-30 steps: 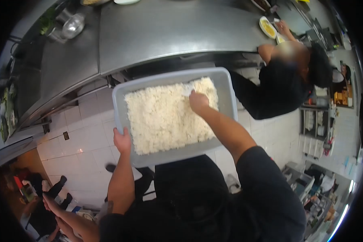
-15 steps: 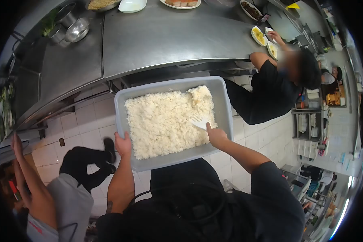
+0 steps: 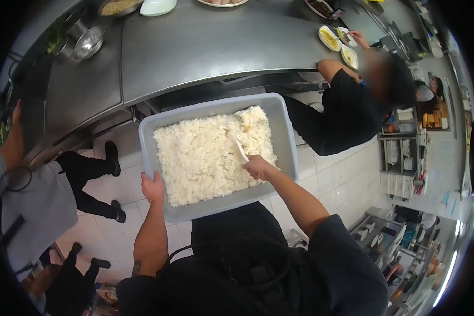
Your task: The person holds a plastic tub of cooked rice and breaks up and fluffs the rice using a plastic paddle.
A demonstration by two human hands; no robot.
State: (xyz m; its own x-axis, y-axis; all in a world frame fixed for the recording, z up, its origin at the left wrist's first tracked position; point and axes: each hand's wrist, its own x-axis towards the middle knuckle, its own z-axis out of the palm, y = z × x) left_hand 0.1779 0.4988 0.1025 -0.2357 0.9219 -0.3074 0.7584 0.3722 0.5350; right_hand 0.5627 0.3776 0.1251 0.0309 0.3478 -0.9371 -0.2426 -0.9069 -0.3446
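Note:
A grey plastic tub (image 3: 283,139) holds a broad bed of cooked white rice (image 3: 197,158), heaped higher at the far right corner. My left hand (image 3: 152,187) is closed on the tub's near left edge, its thumb over the rim. In my right hand (image 3: 259,167) is the handle of a white rice paddle (image 3: 240,147). The paddle slants into the rice right of the middle, and its tip is partly hidden by grains. What supports the tub from below is not visible.
Beyond the tub runs a steel counter (image 3: 195,58) with metal bowls (image 3: 88,43) and a white dish (image 3: 158,6). A co-worker in black (image 3: 347,116) leans at its right end beside small food dishes (image 3: 329,39). Another person in grey (image 3: 42,205) stands at left.
My right hand has moved left and the paddle now points up and left, dug into the rice. The person in grey at left has moved and stands more upright.

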